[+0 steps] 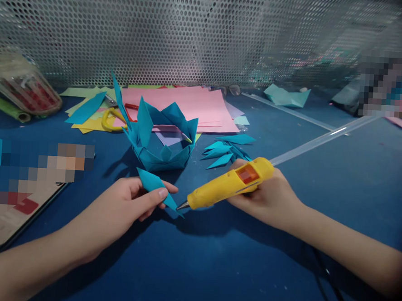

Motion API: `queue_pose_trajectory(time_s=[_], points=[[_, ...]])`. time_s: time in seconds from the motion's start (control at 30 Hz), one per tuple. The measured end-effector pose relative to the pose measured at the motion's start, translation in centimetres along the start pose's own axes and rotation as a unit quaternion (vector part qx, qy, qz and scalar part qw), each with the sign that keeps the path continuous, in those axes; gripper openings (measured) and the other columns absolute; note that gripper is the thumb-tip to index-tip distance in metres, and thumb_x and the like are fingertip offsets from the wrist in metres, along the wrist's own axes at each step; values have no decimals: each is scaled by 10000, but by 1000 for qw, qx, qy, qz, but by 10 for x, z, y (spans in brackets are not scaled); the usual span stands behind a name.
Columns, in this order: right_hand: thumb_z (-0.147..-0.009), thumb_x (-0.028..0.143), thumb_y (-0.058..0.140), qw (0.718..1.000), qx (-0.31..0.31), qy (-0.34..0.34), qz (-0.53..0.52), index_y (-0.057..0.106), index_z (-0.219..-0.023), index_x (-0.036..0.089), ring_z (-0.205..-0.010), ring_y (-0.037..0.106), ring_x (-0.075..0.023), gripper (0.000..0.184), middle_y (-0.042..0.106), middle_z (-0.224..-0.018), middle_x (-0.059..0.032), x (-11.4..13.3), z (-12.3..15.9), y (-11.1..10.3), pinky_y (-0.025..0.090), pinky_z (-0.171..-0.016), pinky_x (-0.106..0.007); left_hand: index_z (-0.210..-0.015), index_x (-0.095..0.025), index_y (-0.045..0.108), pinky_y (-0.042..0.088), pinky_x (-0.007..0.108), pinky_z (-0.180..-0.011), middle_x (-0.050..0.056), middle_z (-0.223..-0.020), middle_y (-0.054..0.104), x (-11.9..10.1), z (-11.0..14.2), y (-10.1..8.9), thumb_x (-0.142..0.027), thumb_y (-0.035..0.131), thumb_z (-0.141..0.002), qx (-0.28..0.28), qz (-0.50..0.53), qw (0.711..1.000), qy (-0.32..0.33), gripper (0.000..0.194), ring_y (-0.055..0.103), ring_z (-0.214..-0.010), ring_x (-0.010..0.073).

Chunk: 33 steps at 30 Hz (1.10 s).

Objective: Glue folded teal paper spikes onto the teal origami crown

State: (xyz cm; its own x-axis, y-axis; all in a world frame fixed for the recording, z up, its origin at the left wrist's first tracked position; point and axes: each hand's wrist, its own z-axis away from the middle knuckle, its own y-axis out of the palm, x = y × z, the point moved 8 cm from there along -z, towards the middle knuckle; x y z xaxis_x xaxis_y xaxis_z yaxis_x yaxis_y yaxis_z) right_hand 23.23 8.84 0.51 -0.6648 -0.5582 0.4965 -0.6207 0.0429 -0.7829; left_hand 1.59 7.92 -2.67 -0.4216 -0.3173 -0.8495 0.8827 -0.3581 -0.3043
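Between thumb and fingers, my left hand [135, 198] pinches a folded blue paper petal [153, 184], its lower tip pointing right. My right hand [269, 195] is wrapped round a yellow hot glue gun [226, 186] with a clear glue stick [310, 146] jutting from its back. The metal nozzle is at the petal's lower tip; whether they touch I cannot tell. Just beyond my left hand stands a ring of folded blue paper [166, 155] with pointed petals, one rising tall at its left. Several loose blue petals [223, 149] lie beyond the glue gun.
Pink paper sheets [190, 104] and yellow-handled scissors [110, 120] lie behind the ring. A phone [23, 208] is at the left, a clear plastic jar [24, 85] behind it. Another glue stick [292, 111] lies at the back right. A black cord [332, 283] runs below my right forearm.
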Motion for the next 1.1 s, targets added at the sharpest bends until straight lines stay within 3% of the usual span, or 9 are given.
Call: queue_pose_trajectory(time_s=[0.37,0.83,0.97,1.1], points=[[-769,225,554,999,-28,-29,5,542,-718,206,-466,587,-108,55,600,-593,31,4,1,-3,459,-467,-201,-1023,-238,780,257,276,-513,-70,-579,445,3,-4,0,-537,643,-797,9,-8,1000,0,399,352,-554,132],[-780,250,581,999,-6,-17,26,572,-748,198,-507,642,-143,62,652,-621,-4,1,0,-2,477,-482,-229,-1009,-247,785,245,287,-528,-74,-568,416,7,-3,0,-546,658,-802,11,1,1000,-16,385,341,-558,133],[-747,247,578,1000,-8,10,24,572,-719,204,-476,597,-130,51,620,-588,13,-3,-1,-4,450,-471,-237,-1006,-246,787,255,283,-535,-78,-560,412,8,-3,-1,-540,667,-801,10,11,1000,-18,378,349,-559,131],[-696,245,586,996,-10,72,-47,524,-662,216,-478,535,-122,76,540,-568,23,-13,0,-2,450,-470,-248,-990,-256,793,259,274,-528,-73,-567,451,6,-3,0,-513,678,-797,12,21,1000,-4,342,361,-558,126]])
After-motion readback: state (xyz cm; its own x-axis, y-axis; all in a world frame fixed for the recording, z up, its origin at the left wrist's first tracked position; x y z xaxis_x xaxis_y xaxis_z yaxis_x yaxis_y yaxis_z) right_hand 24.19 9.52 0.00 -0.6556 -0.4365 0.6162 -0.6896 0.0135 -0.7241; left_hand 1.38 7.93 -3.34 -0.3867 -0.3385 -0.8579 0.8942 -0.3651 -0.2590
